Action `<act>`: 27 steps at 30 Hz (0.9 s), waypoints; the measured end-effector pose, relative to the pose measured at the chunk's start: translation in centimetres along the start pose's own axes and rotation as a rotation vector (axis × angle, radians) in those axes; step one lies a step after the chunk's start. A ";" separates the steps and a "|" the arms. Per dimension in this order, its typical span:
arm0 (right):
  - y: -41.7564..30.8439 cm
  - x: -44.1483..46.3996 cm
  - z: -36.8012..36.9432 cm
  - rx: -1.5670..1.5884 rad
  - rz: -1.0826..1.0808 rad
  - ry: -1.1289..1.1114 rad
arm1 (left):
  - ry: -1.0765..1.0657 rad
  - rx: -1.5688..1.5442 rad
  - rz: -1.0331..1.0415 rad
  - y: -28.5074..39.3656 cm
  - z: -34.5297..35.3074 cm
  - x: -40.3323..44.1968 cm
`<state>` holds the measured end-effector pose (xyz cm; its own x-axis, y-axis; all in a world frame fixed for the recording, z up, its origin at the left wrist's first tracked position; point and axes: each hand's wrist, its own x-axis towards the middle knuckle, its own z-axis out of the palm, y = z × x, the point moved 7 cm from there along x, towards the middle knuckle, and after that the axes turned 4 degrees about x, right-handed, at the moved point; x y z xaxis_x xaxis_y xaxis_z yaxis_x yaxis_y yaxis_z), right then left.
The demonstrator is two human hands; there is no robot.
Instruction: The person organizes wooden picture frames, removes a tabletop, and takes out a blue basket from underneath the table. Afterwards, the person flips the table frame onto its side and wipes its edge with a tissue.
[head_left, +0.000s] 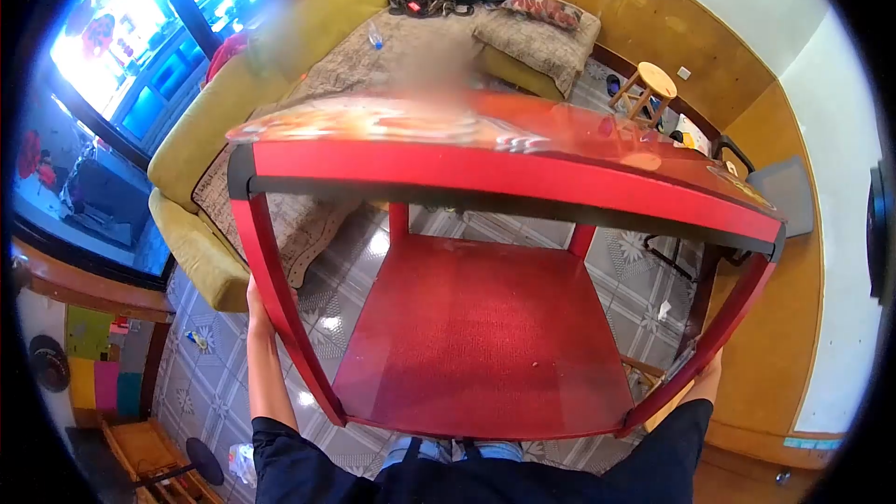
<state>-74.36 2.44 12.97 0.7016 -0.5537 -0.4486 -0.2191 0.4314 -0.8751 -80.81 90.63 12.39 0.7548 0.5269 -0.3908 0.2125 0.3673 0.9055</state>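
Note:
A red table (485, 336) with a lower shelf, black corner pieces and a glossy patterned top fills the middle of the view, close to my body. At its left front leg is my left hand (256, 303), mostly hidden behind the leg, its fingers out of sight. My right hand (711, 370) is at the right front leg, with its fingers also hidden behind the red frame. Both forearms reach forward along the outer sides of the table.
Beyond the table stands a green sofa (210, 154) with patterned covers, a bottle (375, 35) and bags on it. A wooden stool (656, 81) and a grey chair (784, 194) are at the right. A wooden rack (149, 453) stands at lower left.

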 end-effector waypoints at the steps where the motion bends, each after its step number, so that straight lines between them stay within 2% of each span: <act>1: -0.6 0.7 0.9 -0.004 -0.001 -0.007 | -0.019 0.035 0.057 0.7 0.6 0.9; 8: -3.4 5.2 7.1 -0.013 -0.022 -0.051 | -0.019 0.046 0.023 5.1 6.8 3.7; 10: -3.8 6.7 8.9 -0.011 -0.028 -0.066 | 0.067 -0.051 -0.071 5.3 7.5 5.0; 15: -4.3 9.4 11.4 -0.013 -0.039 -0.081 | 0.036 0.031 0.050 6.8 9.4 7.2; 19: -4.0 10.6 11.8 -0.013 -0.040 -0.068 | 0.110 -0.008 0.050 8.4 11.4 6.6; 22: -4.0 10.8 11.0 -0.034 -0.044 -0.037 | 0.190 -0.118 0.016 6.8 10.0 6.6; 24: -3.6 9.6 9.4 -0.027 -0.051 -0.005 | 0.268 -0.069 0.113 7.3 9.4 6.2; 26: -3.1 7.7 7.3 -0.014 -0.062 0.033 | 0.138 -0.006 0.048 6.7 8.5 7.3; 27: -2.8 6.8 6.6 -0.011 -0.067 0.046 | 0.134 -0.039 0.151 7.1 9.2 6.4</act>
<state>-64.52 2.16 13.55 0.6832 -0.6131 -0.3967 -0.1805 0.3847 -0.9052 -68.74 89.54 17.88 0.6860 0.6747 -0.2723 0.0776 0.3043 0.9494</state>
